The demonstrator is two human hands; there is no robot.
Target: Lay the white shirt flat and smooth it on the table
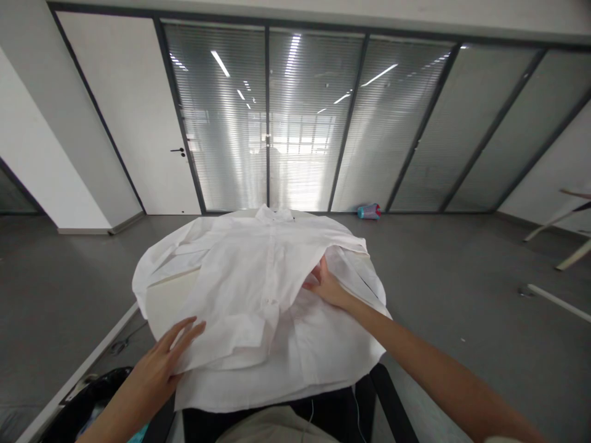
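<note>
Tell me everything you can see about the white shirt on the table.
The white shirt is a thin, creased woven button-up, spread front side up over a pale round table, collar at the far edge, hem hanging over the near edge. Its right side is folded in toward the middle; a sleeve lies out to the left. The left hand presses flat on the near fold, and the right hand reaches under the folded fabric at the right.

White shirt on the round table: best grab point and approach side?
Probably the loose folded-over edge of the white shirt, at mid-right, where the right hand sits: there the fabric lifts off the layer below, leaving a gap for fingers. Come in from the right, low and sliding under. The left hand lies flat on the near-left hem, pinning it to the table; elsewhere the cloth lies flat.
</note>
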